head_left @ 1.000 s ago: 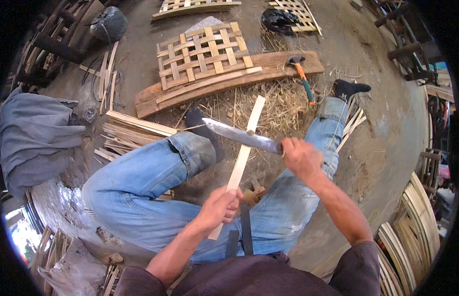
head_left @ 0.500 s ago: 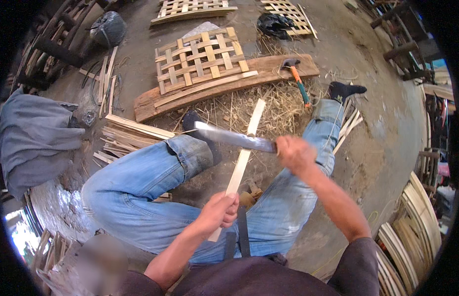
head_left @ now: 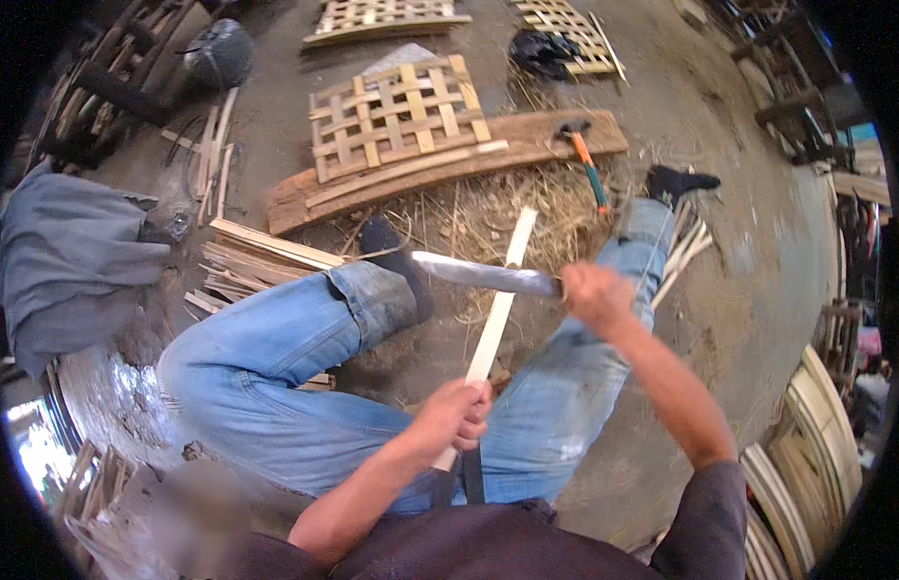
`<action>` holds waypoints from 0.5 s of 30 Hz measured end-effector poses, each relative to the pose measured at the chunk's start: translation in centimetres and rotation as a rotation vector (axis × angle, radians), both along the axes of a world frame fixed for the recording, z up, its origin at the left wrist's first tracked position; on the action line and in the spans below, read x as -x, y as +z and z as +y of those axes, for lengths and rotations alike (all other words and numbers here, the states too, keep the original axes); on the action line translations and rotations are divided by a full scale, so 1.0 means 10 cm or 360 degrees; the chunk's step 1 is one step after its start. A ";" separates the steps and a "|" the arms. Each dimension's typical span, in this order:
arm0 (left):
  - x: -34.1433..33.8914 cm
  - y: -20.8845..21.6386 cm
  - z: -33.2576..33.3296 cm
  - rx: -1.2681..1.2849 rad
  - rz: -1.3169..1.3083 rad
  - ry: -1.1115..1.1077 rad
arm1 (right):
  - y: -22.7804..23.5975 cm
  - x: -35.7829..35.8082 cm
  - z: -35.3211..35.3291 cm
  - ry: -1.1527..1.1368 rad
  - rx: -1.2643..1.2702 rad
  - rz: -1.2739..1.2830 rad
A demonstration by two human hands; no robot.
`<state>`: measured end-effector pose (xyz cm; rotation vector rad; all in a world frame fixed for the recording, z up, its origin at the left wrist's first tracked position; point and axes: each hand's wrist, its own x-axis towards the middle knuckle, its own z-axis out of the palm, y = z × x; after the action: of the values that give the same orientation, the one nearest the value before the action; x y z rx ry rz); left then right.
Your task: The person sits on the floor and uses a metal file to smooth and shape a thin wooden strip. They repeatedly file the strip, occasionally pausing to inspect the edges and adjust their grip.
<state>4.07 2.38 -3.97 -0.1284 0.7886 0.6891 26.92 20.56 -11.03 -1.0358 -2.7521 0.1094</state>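
My left hand (head_left: 452, 420) is closed round the lower part of a pale flat wooden strip (head_left: 495, 329), which slants up and away between my legs. In my right hand (head_left: 598, 298) I grip a large knife (head_left: 483, 274) by its handle, which the fingers mostly hide. The long blade points left and lies across the strip's upper part, seeming to touch it. Beyond the strip's far end, shavings (head_left: 556, 217) cover the ground in front of a thick wooden plank (head_left: 556, 145).
A woven lattice panel (head_left: 401, 116) rests on the plank, with an orange-and-green-handled hammer (head_left: 588, 169) to its right. Split strips (head_left: 266, 256) lie beside my left foot. A grey cloth (head_left: 72, 261) drapes at far left. Bent strips (head_left: 807, 445) stand at right.
Both hands, the strip and the knife have shifted to the right. The knife still crosses the strip's upper part, and both grips stay closed.
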 end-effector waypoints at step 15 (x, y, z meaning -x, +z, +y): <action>-0.07 0.00 -0.06 0.0065 0.0043 0.0011 | 0.08 0.09 -0.29 0.0329 -0.0201 0.0014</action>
<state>4.72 1.78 -3.93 -0.1594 0.8288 0.6826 26.05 17.66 -10.22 -0.7163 -2.8090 -0.0290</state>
